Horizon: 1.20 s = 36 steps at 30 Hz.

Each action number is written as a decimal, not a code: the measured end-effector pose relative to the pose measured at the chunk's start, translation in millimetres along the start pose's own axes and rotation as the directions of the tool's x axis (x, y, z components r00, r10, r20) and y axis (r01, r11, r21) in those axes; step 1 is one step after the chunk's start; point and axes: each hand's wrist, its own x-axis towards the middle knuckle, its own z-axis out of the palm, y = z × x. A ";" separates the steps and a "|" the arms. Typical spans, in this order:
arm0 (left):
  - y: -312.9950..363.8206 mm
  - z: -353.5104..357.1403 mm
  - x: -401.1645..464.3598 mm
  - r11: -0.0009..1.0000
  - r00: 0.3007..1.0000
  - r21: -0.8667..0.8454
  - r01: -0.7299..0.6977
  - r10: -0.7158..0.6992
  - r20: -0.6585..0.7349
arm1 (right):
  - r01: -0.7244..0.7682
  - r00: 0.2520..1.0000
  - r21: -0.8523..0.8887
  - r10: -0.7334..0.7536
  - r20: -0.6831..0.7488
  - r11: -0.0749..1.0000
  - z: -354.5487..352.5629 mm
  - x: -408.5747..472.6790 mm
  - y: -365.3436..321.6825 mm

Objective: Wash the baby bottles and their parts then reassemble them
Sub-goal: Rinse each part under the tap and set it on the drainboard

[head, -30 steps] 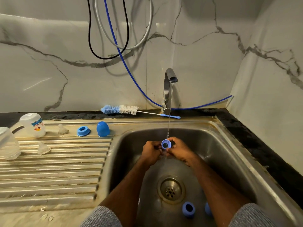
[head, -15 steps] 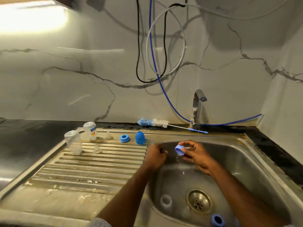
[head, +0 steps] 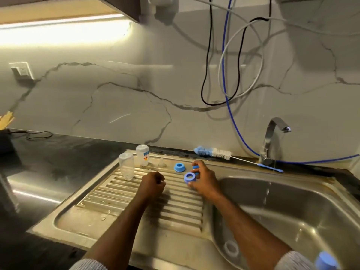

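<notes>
Your right hand [head: 202, 180] has its grip pinched round a blue collar ring [head: 189, 177] over the ridged drainboard [head: 124, 193], while your left hand [head: 153, 184] is curled closed on nothing.

We see two bottles [head: 134, 159] at the drainboard's [head: 120, 217] back left corner, a collar [head: 179, 167] right of them, the brush [head: 214, 152] along the back edge.

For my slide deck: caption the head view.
Right hand carries a rinsed blue ring over the draining board.
</notes>
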 end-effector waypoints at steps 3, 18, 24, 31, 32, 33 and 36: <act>-20.3 -10.9 1.9 0.999 1.000 0.035 0.026 -0.025 -0.006 | 0.029 0.998 0.012 -0.030 0.051 1.000 27.2 16.4 -19.6; 6.6 7.2 9.8 0.997 0.998 -0.046 -0.057 0.056 -0.008 | -0.004 1.000 -0.071 0.003 -0.015 0.997 19.5 21.6 -7.4; 78.3 66.0 2.9 0.965 0.974 -0.137 -0.224 0.226 0.000 | -0.084 0.989 -0.160 0.062 -0.137 0.984 -77.1 -24.5 60.0; 163.9 177.3 -25.5 0.913 0.902 -0.250 -0.322 0.376 0.213 | -0.336 0.936 -0.269 0.286 -0.207 0.903 -188.3 -102.0 152.9; 173.3 195.8 -31.0 0.912 0.892 -0.260 -0.318 0.381 0.245 | -0.377 0.922 -0.293 0.326 -0.209 0.879 -200.7 -112.8 165.5; 180.2 210.6 -35.5 0.912 0.880 -0.267 -0.312 0.383 0.279 | -0.416 0.907 -0.314 0.367 -0.207 0.853 -209.7 -121.2 175.2; 193.2 245.1 -43.5 0.914 0.830 -0.281 -0.292 0.388 0.401 | -0.520 0.853 -0.390 0.481 -0.201 0.760 -229.5 -137.4 200.1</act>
